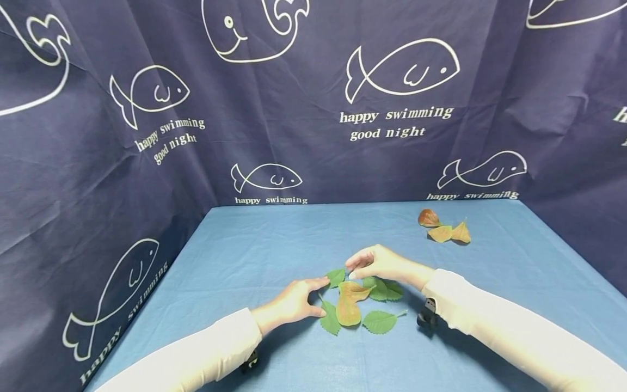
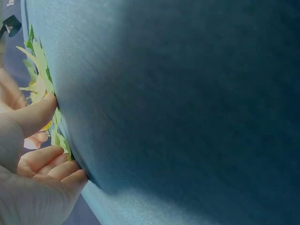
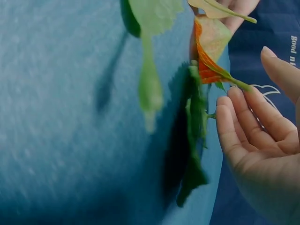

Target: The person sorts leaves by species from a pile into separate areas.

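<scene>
Orange-yellow leaves overlap in the middle of a small group on the blue cloth, with green leaves around them. My left hand rests at the group's left side; its fingertips touch the upper green leaf and its thumb touches the lower left green leaf. Over the far side hovers my right hand, its fingers loosely bent and nothing between thumb and fingers in the right wrist view. Close by it lie overlapping green leaves. Another green leaf lies at the lower right.
Farther back on the right of the blue cloth lie a reddish-brown leaf and two yellowish leaves. A dark blue curtain with white fish drawings hangs behind and at both sides.
</scene>
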The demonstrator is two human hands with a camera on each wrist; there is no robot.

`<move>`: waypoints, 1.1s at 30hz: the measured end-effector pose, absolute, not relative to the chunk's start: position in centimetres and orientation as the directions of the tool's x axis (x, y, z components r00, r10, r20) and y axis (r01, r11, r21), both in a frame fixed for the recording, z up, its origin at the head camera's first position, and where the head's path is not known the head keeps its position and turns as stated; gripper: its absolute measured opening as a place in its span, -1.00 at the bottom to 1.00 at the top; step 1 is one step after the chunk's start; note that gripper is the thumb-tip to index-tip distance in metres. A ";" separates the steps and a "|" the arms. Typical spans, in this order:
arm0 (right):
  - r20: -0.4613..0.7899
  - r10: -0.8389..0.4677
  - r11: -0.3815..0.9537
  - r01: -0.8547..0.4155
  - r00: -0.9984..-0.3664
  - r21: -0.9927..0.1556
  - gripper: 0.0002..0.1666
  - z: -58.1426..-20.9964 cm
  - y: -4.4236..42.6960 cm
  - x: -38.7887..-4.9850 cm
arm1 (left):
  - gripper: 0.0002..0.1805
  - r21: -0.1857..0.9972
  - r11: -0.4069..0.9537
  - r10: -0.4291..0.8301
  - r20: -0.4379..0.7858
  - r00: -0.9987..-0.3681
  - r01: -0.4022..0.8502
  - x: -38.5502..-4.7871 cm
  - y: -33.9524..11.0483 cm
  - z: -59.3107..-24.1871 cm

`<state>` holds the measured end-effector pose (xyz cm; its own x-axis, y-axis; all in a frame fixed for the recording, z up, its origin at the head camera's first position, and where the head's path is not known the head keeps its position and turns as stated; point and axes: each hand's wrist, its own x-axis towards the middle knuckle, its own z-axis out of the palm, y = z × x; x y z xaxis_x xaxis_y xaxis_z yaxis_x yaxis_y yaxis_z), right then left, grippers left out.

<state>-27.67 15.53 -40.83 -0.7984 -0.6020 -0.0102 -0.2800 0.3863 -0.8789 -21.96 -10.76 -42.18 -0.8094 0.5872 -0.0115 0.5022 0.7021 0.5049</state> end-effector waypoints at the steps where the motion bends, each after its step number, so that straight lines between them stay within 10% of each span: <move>1: -0.012 -0.604 0.387 -0.280 -0.797 -0.879 -0.53 -40.9 15.4 -27.7 | -0.23 0.505 0.702 0.587 -0.011 -0.810 0.502 -22.0 -10.7 -42.1; 33: 0.012 -0.692 0.400 -0.397 -0.722 -0.826 -0.62 -41.6 13.8 -26.8 | -0.25 0.501 0.700 0.592 -0.009 -0.806 0.508 -21.8 -10.7 -42.0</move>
